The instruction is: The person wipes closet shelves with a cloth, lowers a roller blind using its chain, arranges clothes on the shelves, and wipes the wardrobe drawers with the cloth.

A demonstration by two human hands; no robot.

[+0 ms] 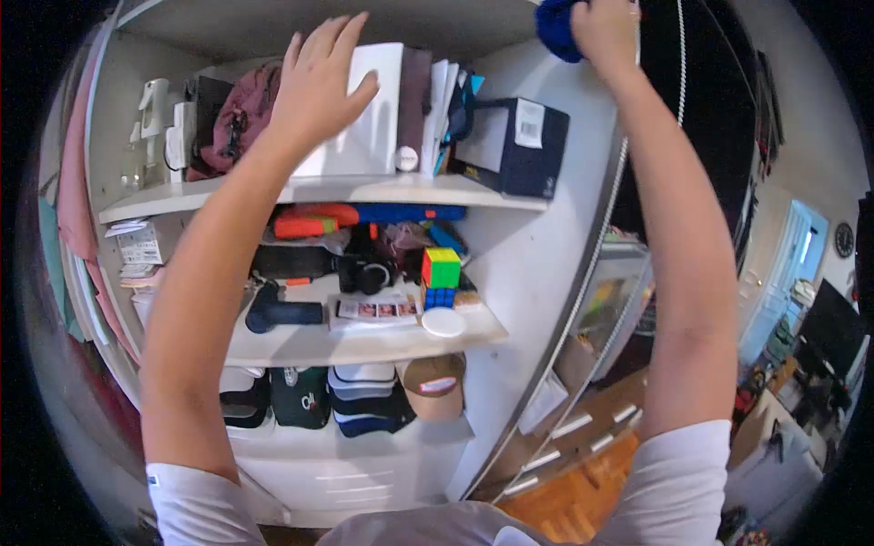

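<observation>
Reference item: the dark blue box (555, 150) on the upper shelf (364, 193). Right hand (605, 38): above and to the right of the box, fingers closed around a bunched blue cloth (555, 32). The cloth projects from the left side of this hand, which is much nearer to it than the left; being bunched, it shows no clear long axis. Left hand (319, 86): left of the box, fingers spread, gripping nothing visible, in front of an upright white binder-like item (387, 114); contact cannot be determined.
</observation>
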